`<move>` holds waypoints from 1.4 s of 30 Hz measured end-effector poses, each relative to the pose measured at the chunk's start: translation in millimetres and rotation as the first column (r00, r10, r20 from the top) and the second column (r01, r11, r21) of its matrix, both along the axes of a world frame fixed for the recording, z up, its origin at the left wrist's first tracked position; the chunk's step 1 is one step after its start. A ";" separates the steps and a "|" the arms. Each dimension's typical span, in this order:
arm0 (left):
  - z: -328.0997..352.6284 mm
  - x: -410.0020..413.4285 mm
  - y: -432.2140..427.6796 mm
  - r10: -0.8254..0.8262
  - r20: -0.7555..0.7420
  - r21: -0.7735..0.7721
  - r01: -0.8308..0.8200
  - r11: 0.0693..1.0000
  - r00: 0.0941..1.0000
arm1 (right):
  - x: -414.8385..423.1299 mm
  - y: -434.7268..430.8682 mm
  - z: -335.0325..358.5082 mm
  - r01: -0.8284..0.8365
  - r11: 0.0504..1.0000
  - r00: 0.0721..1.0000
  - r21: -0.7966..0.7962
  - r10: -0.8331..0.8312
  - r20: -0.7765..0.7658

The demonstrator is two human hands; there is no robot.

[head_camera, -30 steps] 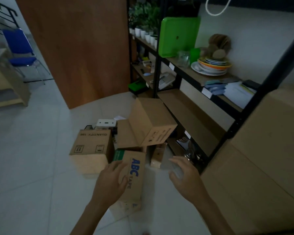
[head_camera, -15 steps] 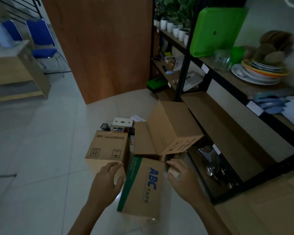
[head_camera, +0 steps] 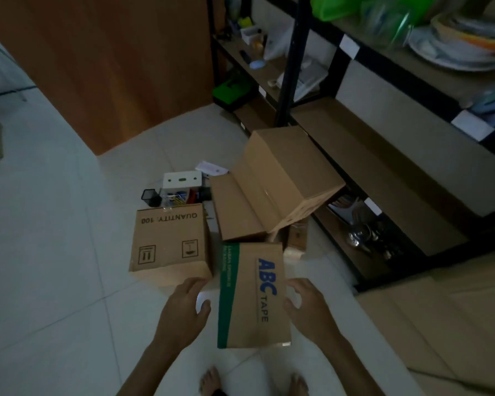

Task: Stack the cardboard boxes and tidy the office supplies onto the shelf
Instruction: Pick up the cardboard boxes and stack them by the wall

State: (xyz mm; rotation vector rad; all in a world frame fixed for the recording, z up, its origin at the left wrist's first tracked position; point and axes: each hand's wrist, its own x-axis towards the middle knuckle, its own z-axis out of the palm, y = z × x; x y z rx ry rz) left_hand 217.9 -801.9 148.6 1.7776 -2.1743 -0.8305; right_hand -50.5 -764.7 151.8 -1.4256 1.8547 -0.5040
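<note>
The ABC tape box [head_camera: 252,295], brown cardboard with a green stripe, lies on the white tiled floor in front of me. My left hand [head_camera: 183,307] hovers just off its left side, fingers loosely curved, a narrow gap showing. On the other side, my right hand [head_camera: 309,307] has its thumb at the box's right edge. A box printed QUANTITY: 100 [head_camera: 170,244] stands to the left. An opened, tilted box [head_camera: 272,184] leans behind. Loose office supplies [head_camera: 177,192] lie beyond them: a black pen cup, a white box, clips.
A black-framed shelf [head_camera: 383,167] runs along the right, with a bare lower board and plates, a green tray and papers higher up. Metal utensils [head_camera: 360,230] sit on the bottom level. A wooden panel [head_camera: 112,67] stands behind. Flat cardboard [head_camera: 440,324] lies at the right. My bare feet show below.
My view has tilted down and closer to the floor. Both hands have slid back along the sides of the ABC tape box and now flank its middle.
</note>
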 end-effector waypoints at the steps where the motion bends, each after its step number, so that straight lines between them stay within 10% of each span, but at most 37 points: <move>1: -11.3 2.0 -6.8 -0.008 0.001 0.022 0.007 1.000 1.000 | 2.5 -3.1 -12.2 0.017 0.999 1.000 0.028 -0.017 0.003; 15: -278.7 -32.9 -25.4 0.014 -0.016 0.278 -0.009 0.961 1.000 | -16.1 4.1 -278.0 0.133 0.895 0.988 0.425 -0.084 -0.131; 22: -405.6 -47.6 9.5 0.341 0.020 0.567 -0.291 0.771 0.940 | -28.5 41.7 -405.7 0.204 0.825 0.979 0.527 -0.159 -0.130; 37: -421.5 -71.2 84.8 0.476 -0.024 0.705 -0.323 0.632 0.879 | -42.1 133.2 -430.4 0.347 0.802 0.934 0.486 -0.344 -0.098; 42: -419.1 -110.0 99.9 0.373 -0.194 0.571 -0.205 0.795 0.908 | -60.8 130.8 -431.8 0.420 0.733 0.907 0.535 -0.323 -0.270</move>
